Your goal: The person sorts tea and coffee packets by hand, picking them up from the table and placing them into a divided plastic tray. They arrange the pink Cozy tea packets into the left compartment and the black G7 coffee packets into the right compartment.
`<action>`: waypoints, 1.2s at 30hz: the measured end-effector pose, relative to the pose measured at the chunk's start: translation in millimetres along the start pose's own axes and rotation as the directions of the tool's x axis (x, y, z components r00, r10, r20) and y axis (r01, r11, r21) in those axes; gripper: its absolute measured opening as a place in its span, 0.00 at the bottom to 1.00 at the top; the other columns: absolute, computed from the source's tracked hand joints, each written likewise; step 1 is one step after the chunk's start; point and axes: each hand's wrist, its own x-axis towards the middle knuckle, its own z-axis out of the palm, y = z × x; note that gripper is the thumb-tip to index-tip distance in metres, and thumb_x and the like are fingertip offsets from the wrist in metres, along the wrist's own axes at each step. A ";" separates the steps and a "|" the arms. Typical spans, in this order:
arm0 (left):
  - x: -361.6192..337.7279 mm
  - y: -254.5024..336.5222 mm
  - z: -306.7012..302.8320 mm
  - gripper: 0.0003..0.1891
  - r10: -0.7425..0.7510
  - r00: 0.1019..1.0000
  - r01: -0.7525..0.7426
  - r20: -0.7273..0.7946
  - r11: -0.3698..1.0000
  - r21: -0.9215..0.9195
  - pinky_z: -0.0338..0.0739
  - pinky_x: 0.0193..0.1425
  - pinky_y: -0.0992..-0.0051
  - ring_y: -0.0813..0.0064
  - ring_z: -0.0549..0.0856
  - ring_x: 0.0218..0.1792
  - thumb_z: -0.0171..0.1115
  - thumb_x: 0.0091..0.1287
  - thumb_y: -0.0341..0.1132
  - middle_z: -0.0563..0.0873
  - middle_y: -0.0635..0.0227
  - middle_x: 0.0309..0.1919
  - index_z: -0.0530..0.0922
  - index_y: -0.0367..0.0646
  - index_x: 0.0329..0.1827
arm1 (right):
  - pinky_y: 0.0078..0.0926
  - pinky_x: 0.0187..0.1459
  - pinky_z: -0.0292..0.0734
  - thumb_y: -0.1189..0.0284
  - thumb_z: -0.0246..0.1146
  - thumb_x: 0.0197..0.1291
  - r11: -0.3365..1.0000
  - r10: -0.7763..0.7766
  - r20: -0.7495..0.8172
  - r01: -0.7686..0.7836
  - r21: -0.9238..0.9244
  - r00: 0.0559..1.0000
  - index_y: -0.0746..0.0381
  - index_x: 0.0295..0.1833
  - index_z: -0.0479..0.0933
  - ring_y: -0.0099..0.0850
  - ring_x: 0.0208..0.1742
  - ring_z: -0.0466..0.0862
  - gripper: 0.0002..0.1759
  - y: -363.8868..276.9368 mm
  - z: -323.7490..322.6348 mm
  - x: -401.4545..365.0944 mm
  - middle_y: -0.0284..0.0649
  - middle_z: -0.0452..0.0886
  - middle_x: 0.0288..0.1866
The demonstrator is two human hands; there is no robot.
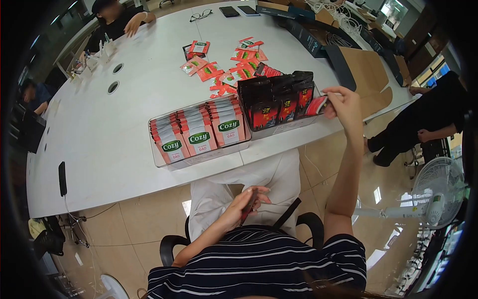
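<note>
At the near edge of the tabletop stands a clear tray, with white Cozy packets in its left half and black packets in its right. The right hand, at three o'clock of the tray, pinches a red packet between thumb and fingertips. The grip is narrow and closed on that packet alone, whose far end touches the outermost black row. The left hand rests in the lap at six o'clock, its grip curled around a dark red packet; whether it holds one or several I cannot tell.

The black rows look tightly packed, so pressing against them could, I judge, buckle the red packet or knock neighbours out of line. The tray's right end lies near the tabletop's rim, where a sideways nudge might slide it toward the drop. The lap hold looks loose, so the packet there could slip to the floor.
</note>
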 end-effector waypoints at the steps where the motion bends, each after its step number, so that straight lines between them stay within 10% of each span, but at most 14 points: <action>1: -0.6 -2.0 -3.3 0.32 -0.013 0.999 0.016 0.045 0.997 -0.069 0.63 0.30 0.90 0.88 0.65 0.30 0.36 0.73 0.59 0.80 0.68 0.45 0.69 0.40 0.63 | 0.13 0.20 0.73 0.74 0.59 0.61 0.999 0.030 0.019 -0.031 0.029 0.999 0.71 0.42 0.79 0.21 0.21 0.81 0.10 1.1 4.7 7.8 0.42 0.83 0.26; 8: -4.9 10.8 1.4 0.54 0.098 0.979 -0.061 0.180 0.977 -0.204 0.60 0.27 0.87 0.84 0.64 0.31 0.32 0.54 0.81 0.75 0.66 0.51 0.62 0.40 0.69 | 0.12 0.26 0.79 0.70 0.65 0.59 0.984 0.071 0.076 -0.083 0.159 0.995 0.70 0.47 0.79 0.23 0.26 0.85 0.15 11.4 20.0 26.8 0.41 0.84 0.26; 11: -6.3 14.1 -0.6 0.58 0.101 0.980 -0.061 0.169 0.972 -0.225 0.67 0.30 0.85 0.82 0.67 0.33 0.30 0.50 0.83 0.75 0.64 0.51 0.59 0.40 0.70 | 0.21 0.40 0.81 0.70 0.71 0.49 0.966 0.009 0.102 0.017 -0.256 0.995 0.65 0.54 0.76 0.30 0.42 0.85 0.25 -7.9 12.9 17.8 0.45 0.84 0.43; 14: -5.3 14.8 -7.1 0.58 0.087 0.975 -0.016 0.204 0.945 -0.327 0.76 0.37 0.82 0.80 0.72 0.39 0.29 0.51 0.82 0.74 0.61 0.56 0.58 0.39 0.71 | 0.35 0.59 0.73 0.71 0.77 0.36 0.586 -0.501 0.261 0.546 -0.599 0.825 0.55 0.66 0.67 0.38 0.60 0.75 0.46 -12.8 15.8 14.3 0.43 0.73 0.62; 20: -0.1 10.4 -6.4 0.55 -0.007 0.997 0.030 0.078 0.953 -0.302 0.79 0.54 0.56 0.65 0.75 0.57 0.30 0.53 0.81 0.67 0.52 0.65 0.54 0.43 0.73 | 0.39 0.66 0.63 0.73 0.81 0.19 0.343 -0.463 0.500 0.668 -0.661 0.732 0.46 0.74 0.54 0.43 0.61 0.69 0.68 -8.4 34.7 32.0 0.43 0.70 0.60; 26: -2.3 8.4 -4.5 0.46 -0.065 0.993 0.098 0.094 0.906 -0.411 0.71 0.59 0.42 0.59 0.73 0.61 0.33 0.62 0.74 0.66 0.52 0.66 0.54 0.49 0.74 | 0.37 0.58 0.70 0.72 0.80 0.18 0.500 -0.245 0.494 0.545 -0.673 0.835 0.46 0.74 0.53 0.42 0.54 0.72 0.69 -10.2 37.0 41.3 0.40 0.73 0.50; 32: -3.0 11.0 -5.3 0.33 -0.148 0.986 0.162 0.072 0.952 -0.260 0.75 0.59 0.49 0.60 0.73 0.62 0.34 0.73 0.56 0.67 0.52 0.66 0.53 0.44 0.74 | 0.37 0.54 0.72 0.70 0.80 0.16 0.502 -0.324 0.516 0.606 -0.617 0.793 0.47 0.73 0.56 0.41 0.50 0.72 0.67 0.2 34.5 49.2 0.38 0.74 0.47; 36: -3.7 18.7 3.0 0.44 -0.022 0.992 0.055 0.128 0.964 -0.260 0.73 0.61 0.54 0.61 0.73 0.62 0.26 0.66 0.70 0.68 0.55 0.65 0.54 0.45 0.74 | 0.36 0.58 0.69 0.70 0.80 0.19 0.548 -0.383 0.516 0.638 -0.540 0.766 0.50 0.72 0.58 0.42 0.55 0.71 0.64 0.0 31.6 46.8 0.40 0.73 0.52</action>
